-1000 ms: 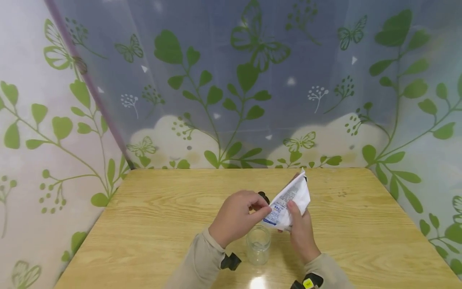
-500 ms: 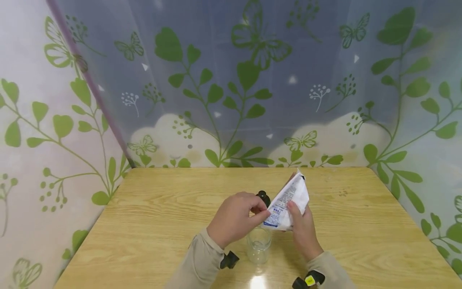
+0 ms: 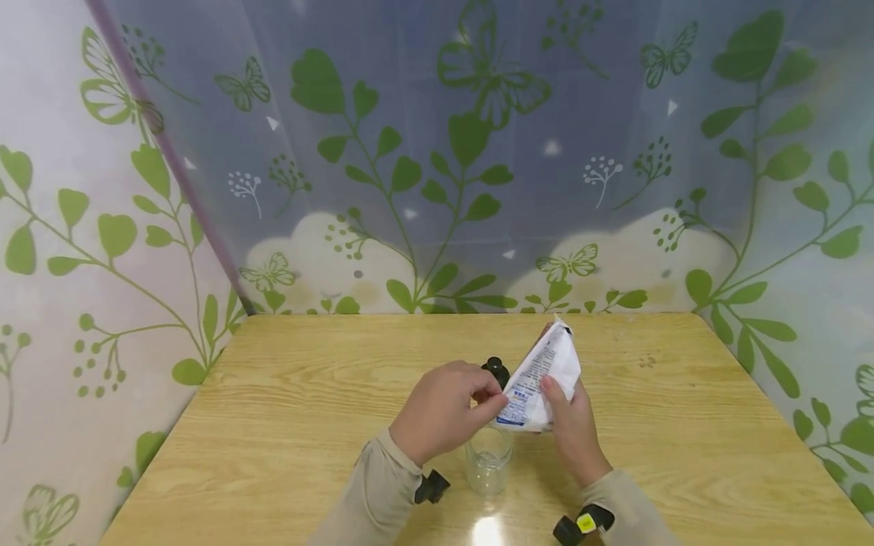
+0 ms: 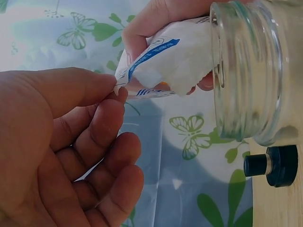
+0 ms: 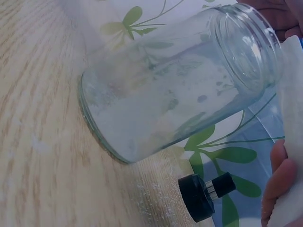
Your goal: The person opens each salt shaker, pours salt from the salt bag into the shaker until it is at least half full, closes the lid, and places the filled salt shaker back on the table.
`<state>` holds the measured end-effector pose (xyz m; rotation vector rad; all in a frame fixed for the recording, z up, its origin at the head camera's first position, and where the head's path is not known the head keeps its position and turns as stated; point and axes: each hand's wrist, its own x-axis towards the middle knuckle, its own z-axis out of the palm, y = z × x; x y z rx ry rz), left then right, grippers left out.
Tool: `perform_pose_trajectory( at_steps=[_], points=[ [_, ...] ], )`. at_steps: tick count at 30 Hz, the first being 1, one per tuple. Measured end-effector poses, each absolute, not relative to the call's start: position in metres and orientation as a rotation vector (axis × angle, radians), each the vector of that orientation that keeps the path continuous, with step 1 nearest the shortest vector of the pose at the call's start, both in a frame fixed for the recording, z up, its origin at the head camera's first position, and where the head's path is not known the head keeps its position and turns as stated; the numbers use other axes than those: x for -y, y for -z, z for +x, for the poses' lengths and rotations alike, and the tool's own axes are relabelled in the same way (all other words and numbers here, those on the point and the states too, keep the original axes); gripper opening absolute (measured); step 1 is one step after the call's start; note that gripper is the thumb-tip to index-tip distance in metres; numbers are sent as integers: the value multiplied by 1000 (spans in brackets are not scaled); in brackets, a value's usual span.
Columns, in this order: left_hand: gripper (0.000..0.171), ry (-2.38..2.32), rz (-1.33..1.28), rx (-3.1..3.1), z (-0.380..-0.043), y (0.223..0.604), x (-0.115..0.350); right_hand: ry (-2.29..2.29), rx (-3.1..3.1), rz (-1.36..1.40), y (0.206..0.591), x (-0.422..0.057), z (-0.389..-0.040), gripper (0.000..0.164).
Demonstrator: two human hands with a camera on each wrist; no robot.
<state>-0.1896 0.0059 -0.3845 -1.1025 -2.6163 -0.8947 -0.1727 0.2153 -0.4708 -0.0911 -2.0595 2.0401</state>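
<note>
A white paper-like packet [image 3: 556, 370] with blue and dark print is tilted over a clear glass jar [image 3: 488, 474]. My right hand [image 3: 576, 432] grips the packet from the right, thumb across its printed face. With thumb and forefinger, my left hand [image 3: 444, 409] pinches the packet's lower left corner; its other fingers are loosely curled in the left wrist view. There the packet [image 4: 189, 52] shows a ragged torn edge right by the mouth of the jar [image 4: 246, 71]. The jar stands upright on the table and has a threaded neck and no lid on it.
Behind the jar, a black lid-like piece with a knob [image 3: 495, 370] sits on the wooden table [image 3: 307, 394]. Small white grains [image 5: 156, 201] lie scattered near it in the right wrist view. A patterned cloth [image 3: 423, 152] hangs at the table's back edge.
The packet's upper end has shifted slightly left and stands a little steeper, my right hand following. Both hands keep their holds; the jar stays in place.
</note>
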Motion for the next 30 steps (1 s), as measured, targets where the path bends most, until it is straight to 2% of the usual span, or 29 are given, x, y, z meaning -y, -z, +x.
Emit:
perform_pose_trajectory(
  at_steps=[18, 30],
  points=[
    [14, 840, -1122, 2659, -189, 380, -3, -1901, 2142, -6, 465, -219, -172, 39],
    [15, 794, -1124, 2680, -190, 379, -1, -1830, 2208, 55, 464, -220, -170, 45]
  ],
)
